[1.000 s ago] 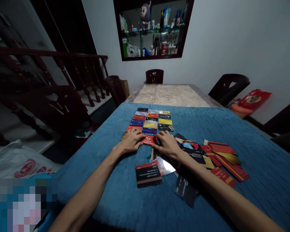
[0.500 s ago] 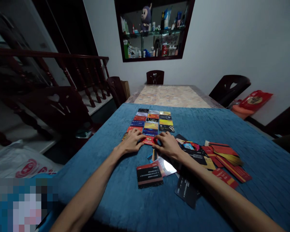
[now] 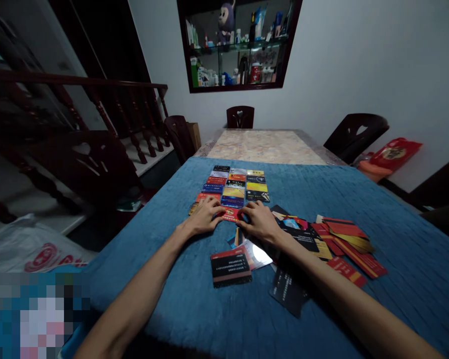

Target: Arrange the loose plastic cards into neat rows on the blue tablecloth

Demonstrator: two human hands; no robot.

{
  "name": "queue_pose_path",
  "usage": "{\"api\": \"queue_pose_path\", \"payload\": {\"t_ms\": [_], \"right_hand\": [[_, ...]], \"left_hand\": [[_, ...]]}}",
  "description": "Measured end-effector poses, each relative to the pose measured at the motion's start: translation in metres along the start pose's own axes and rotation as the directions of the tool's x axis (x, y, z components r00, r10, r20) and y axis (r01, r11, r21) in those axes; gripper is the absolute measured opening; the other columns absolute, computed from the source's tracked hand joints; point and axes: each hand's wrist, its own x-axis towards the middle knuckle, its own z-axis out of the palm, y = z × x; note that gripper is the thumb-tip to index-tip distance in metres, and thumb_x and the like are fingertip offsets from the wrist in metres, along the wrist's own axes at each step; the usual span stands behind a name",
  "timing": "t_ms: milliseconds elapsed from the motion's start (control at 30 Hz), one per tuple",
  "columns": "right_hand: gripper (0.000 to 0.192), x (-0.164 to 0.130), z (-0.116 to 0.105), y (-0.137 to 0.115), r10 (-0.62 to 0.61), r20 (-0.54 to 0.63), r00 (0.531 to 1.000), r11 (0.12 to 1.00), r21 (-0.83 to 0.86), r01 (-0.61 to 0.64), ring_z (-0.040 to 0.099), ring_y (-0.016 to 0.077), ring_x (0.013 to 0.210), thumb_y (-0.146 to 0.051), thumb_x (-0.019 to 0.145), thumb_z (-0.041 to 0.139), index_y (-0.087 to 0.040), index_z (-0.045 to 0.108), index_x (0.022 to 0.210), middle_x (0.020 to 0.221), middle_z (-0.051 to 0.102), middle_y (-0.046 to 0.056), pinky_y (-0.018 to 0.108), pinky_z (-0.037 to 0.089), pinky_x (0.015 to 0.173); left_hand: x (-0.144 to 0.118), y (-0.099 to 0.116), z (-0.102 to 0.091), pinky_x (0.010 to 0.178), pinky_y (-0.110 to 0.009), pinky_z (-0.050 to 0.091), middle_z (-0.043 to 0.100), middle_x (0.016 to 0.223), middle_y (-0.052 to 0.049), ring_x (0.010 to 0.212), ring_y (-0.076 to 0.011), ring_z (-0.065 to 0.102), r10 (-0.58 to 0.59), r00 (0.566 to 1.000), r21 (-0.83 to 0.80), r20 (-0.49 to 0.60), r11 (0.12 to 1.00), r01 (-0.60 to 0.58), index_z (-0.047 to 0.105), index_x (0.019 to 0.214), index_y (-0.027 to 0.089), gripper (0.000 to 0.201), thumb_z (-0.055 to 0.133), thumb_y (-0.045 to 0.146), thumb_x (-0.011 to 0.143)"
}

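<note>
1. Left of centre on the blue-covered tabletop (image 3: 303, 184), the left hand (image 3: 205, 215) bends its fingers to the left edge of a red card (image 3: 230, 214).
2. Between the two hands lies that card, flat, at the near end of the laid-out cards (image 3: 233, 192).
3. Against its right edge, the right hand (image 3: 258, 219) curls likewise; the hands stand apart, gripping or merely touching, I cannot tell.
4. Farther right, loose cards (image 3: 355, 257) overlap beyond the right forearm.
</note>
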Motion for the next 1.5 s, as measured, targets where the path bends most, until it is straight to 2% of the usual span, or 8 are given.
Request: {"api": "queue_pose_path", "payload": {"t_ms": [267, 433, 567, 700, 833, 1067, 1333, 1500], "right_hand": [[0.03, -0.001, 0.0, 0.001, -0.017, -0.001, 1.0, 1.0, -0.021, 0.017, 0.052, 0.029, 0.104, -0.046, 0.091, 0.06, -0.024, 0.07, 0.108, 0.111, 0.066, 0.011, 0.038, 0.039, 0.078], [0.031, 0.0, -0.005, 0.001, -0.053, -0.082, 0.995, 0.999, 0.005, 0.054, 0.052, 0.0302, 0.107, -0.04, 0.091, 0.061, -0.022, 0.069, 0.115, 0.113, 0.068, 0.011, 0.041, 0.041, 0.082], [0.021, -0.001, -0.009, 0.001, -0.191, -0.177, 0.966, 0.976, 0.07, 0.206, 0.052, 0.0271, 0.103, -0.035, 0.091, 0.062, -0.023, 0.072, 0.104, 0.104, 0.07, 0.009, 0.04, 0.041, 0.084], [0.014, -0.012, -0.015, -0.005, -0.367, -0.257, 0.894, 0.899, 0.147, 0.412, 0.051, 0.0254, 0.1, -0.032, 0.091, 0.062, -0.022, 0.071, 0.095, 0.096, 0.069, 0.009, 0.041, 0.041, 0.085], [0.019, -0.037, -0.025, -0.016, -0.537, -0.198, 0.82, 0.787, 0.232, 0.572, 0.05, 0.0247, 0.103, -0.035, 0.094, 0.058, -0.021, 0.07, 0.096, 0.098, 0.068, 0.009, 0.042, 0.041, 0.087], [0.045, -0.071, -0.026, -0.024, -0.652, -0.089, 0.753, 0.711, 0.274, 0.648, 0.047, 0.0275, 0.107, -0.056, 0.087, 0.063, -0.019, 0.066, 0.112, 0.113, 0.064, 0.012, 0.047, 0.038, 0.092], [0.04, -0.074, -0.013, -0.019, -0.668, -0.061, 0.742, 0.722, 0.191, 0.665, 0.047, 0.0292, 0.107, -0.044, 0.083, 0.066, -0.017, 0.065, 0.112, 0.113, 0.064, 0.013, 0.054, 0.033, 0.097], [0.035, -0.073, -0.011, -0.015, -0.637, -0.088, 0.766, 0.747, 0.175, 0.641, 0.047, 0.0284, 0.105, -0.038, 0.086, 0.063, -0.017, 0.065, 0.114, 0.112, 0.065, 0.012, 0.051, 0.036, 0.095]], "left_hand": [[-0.001, 0.007, -0.005, 0.1, -0.049, 0.043, 0.064, 0.108, -0.009, 0.108, -0.027, 0.049, -0.004, 1.0, 0.036, 0.006, 0.999, 0.004, 0.07, 0.109, 0.02, 0.022, 0.058, 0.027, 0.092], [-0.003, 0.01, -0.011, 0.103, -0.052, 0.041, 0.064, 0.109, -0.009, 0.11, -0.0272, 0.049, 0.021, 1.0, 0.059, -0.019, 0.998, -0.019, 0.07, 0.109, 0.02, 0.021, 0.06, 0.026, 0.091], [-0.003, 0.015, -0.015, 0.103, -0.05, 0.041, 0.064, 0.108, -0.01, 0.11, -0.0262, 0.05, 0.063, 0.997, 0.052, -0.054, 0.997, -0.061, 0.07, 0.106, 0.017, 0.02, 0.06, 0.024, 0.091], [-0.005, 0.021, -0.019, 0.101, -0.047, 0.043, 0.065, 0.105, -0.009, 0.11, -0.0257, 0.05, 0.1, 0.992, 0.066, -0.077, 0.993, -0.095, 0.07, 0.098, 0.016, 0.015, 0.059, 0.022, 0.09], [-0.006, 0.027, -0.021, 0.099, -0.045, 0.044, 0.066, 0.104, -0.009, 0.111, -0.0255, 0.051, 0.124, 0.99, 0.06, -0.068, 0.991, -0.12, 0.07, 0.097, 0.017, 0.014, 0.059, 0.018, 0.088], [-0.007, 0.037, -0.026, 0.097, -0.041, 0.045, 0.066, 0.101, -0.009, 0.109, -0.0255, 0.051, 0.141, 0.989, 0.09, -0.031, 0.986, -0.138, 0.07, 0.095, 0.016, 0.012, 0.061, 0.02, 0.087], [-0.009, 0.039, -0.03, 0.092, -0.039, 0.046, 0.066, 0.095, -0.009, 0.103, -0.024, 0.052, 0.121, 0.992, 0.038, -0.023, 0.992, -0.12, 0.07, 0.091, 0.016, 0.011, 0.061, 0.019, 0.085], [-0.008, 0.045, -0.032, 0.089, -0.037, 0.046, 0.066, 0.089, -0.008, 0.097, -0.0226, 0.053, 0.138, 0.99, -0.026, -0.015, 0.99, -0.138, 0.07, 0.083, 0.015, 0.01, 0.061, 0.018, 0.085]]}}
